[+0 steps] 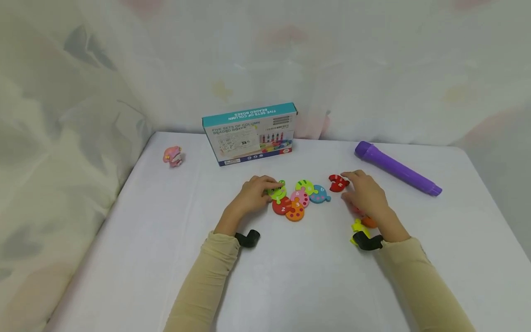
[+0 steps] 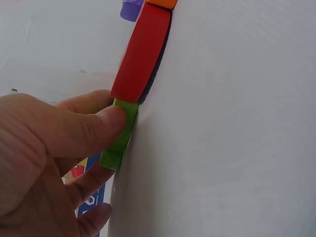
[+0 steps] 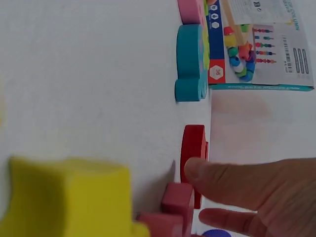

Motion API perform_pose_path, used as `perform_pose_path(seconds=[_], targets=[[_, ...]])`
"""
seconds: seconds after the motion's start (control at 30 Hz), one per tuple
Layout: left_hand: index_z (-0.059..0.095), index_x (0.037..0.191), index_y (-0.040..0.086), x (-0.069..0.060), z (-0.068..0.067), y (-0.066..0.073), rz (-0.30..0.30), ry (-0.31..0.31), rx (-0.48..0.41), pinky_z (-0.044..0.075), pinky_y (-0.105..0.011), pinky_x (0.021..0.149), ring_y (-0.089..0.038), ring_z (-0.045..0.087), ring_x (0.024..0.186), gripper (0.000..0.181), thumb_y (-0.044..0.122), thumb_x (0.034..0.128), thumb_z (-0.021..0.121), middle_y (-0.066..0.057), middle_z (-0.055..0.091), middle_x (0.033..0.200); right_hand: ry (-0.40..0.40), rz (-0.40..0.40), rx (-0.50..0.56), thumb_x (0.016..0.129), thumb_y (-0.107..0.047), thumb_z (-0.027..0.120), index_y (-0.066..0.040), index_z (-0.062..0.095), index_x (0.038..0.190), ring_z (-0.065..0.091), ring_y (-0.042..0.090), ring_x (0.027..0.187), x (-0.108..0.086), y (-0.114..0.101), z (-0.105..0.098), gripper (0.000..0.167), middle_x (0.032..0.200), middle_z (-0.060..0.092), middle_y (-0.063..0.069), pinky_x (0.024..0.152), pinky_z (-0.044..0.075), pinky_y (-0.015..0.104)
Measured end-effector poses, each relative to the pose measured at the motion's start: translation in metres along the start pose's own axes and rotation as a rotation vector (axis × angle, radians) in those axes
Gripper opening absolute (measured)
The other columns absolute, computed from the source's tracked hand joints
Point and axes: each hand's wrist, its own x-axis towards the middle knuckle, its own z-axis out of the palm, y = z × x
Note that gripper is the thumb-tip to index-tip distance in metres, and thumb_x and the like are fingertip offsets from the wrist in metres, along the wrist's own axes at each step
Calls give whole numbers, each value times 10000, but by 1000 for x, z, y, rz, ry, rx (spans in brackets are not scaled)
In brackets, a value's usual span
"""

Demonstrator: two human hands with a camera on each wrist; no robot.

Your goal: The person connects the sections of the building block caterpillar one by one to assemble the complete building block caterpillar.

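My left hand (image 1: 254,196) pinches the green smiling head piece (image 1: 278,191) between thumb and fingers; in the left wrist view the thumb presses on its green edge (image 2: 127,129). Joined to it run a red piece 2 (image 1: 280,207), an orange piece 3 (image 1: 295,213), a pink piece (image 1: 299,199), a light green piece (image 1: 304,186) and a blue piece 6 (image 1: 318,195). To the right, apart from the blue one, lies a red piece (image 1: 337,184), with my right hand (image 1: 366,192) at its right side. The right thumb touches the red piece (image 3: 191,140) in the right wrist view.
Under and beside my right wrist lie a yellow piece (image 1: 359,227), an orange piece (image 1: 369,222) and a pinkish-red one (image 3: 177,197). A bead-set box (image 1: 253,136) stands at the back, a pink figurine (image 1: 172,157) at the back left, and a purple stick (image 1: 398,169) at the right.
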Motion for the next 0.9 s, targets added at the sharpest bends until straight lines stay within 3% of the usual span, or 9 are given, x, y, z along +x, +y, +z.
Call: perform_pose_path(seconds=[0.17, 0.43, 0.73, 0.9], targets=[[570, 1274, 281, -1, 3, 0, 1, 0, -6, 329, -406, 935, -179, 424, 1120, 443, 114, 868, 625, 24, 523, 1269, -35, 22, -23, 828, -213, 662, -35, 417, 1355, 478, 418, 1084, 4, 2, 4, 607, 1255, 466, 245, 817, 434, 579], [568, 1279, 266, -1, 0, -2, 21, 7, 5, 319, -437, 950, -192, 419, 1146, 431, 133, 872, 624, 28, 525, 1270, -82, 34, -10, 826, -276, 674, -36, 398, 1365, 458, 407, 1103, -10, 10, -4, 651, 1240, 475, 245, 847, 417, 578], [566, 1281, 263, 0, -1, -3, 9, 3, -4, 301, -439, 970, -192, 399, 1173, 425, 137, 878, 614, 35, 509, 1285, -58, -56, 64, 827, -271, 685, -71, 439, 1355, 367, 417, 1214, -45, 27, -8, 616, 1315, 434, 213, 941, 316, 613], [564, 1283, 267, 0, 1, -2, 12, -9, -2, 306, -446, 967, -199, 402, 1173, 425, 139, 881, 610, 29, 508, 1288, -12, -107, 64, 773, -256, 743, -50, 573, 1218, 467, 349, 1066, -70, 30, -1, 519, 1160, 513, 166, 886, 412, 537]])
